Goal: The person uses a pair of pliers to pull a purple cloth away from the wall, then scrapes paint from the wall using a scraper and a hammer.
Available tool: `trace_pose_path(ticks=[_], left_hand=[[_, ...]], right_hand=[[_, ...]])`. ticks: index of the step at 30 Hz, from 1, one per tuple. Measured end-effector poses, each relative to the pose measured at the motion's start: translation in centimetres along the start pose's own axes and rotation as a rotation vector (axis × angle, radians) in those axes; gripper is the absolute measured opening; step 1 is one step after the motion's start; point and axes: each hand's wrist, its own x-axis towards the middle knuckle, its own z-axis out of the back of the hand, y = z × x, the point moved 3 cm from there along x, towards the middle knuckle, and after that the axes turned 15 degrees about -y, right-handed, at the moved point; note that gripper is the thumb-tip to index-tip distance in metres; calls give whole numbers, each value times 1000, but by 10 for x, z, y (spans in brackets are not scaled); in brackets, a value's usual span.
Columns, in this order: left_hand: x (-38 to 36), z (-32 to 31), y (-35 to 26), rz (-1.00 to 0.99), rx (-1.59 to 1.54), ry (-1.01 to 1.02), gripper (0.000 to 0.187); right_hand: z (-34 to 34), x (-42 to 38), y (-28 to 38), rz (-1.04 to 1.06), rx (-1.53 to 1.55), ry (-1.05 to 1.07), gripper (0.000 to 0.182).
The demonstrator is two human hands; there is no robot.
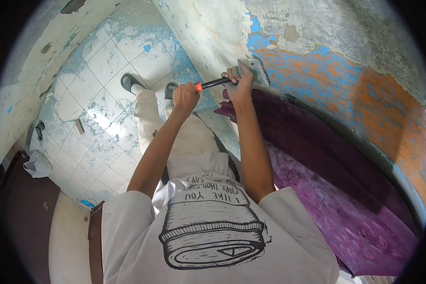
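Left hand gripping the orange end of the scraper | right hand wrapped round its black shaft, close to the blade | and that blade is right up at the wall, by flaking blue-and-orange paint | purple fabric spread alongside

Left hand: one, bare, curled into a tight fist, knuckles outward; wrist directly behind the fingers, on the torso side. Left forearm: trailing back from those fingers, slanting inward. Right hand: one, bare, set right of the left fingers and slightly farther out; its own fingers bent over toward the left hand. Right forearm: behind its fingers, more steeply extended. Hands apart.
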Motion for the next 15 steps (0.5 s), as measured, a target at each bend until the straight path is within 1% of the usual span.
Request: trace_pose_path(ticks=[2,5,7,9,10,11,12,13,15], left_hand=[[2,4,-1,-18,-3,8,38],[3,-9,1,-31,3,-19,36],[1,-18,3,14,-9,23,35],[0,-16,1,9,-19,29,35],[1,-11,-1,9,-21,40,35],[5,-7,-2,12,-16,43,35],[4,-8,-2,-33,-23,4,35],[4,-7,-4,-82,-31,-39,35],[6,-10,0,-47,-22,-27,35]], right_hand=[[1,-7,6,0,83,77,33],[5,4,0,24,33,55,33],[3,1,1,25,-3,44,33],[-1,-3,4,23,0,11,33],[-5,-4,7,19,0,13,33],[-8,-8,11,41,20,66,32],[-4,-12,13,65,42,109,31],[2,-4,10,68,21,99,30],[-1,4,2,52,-1,89,31]])
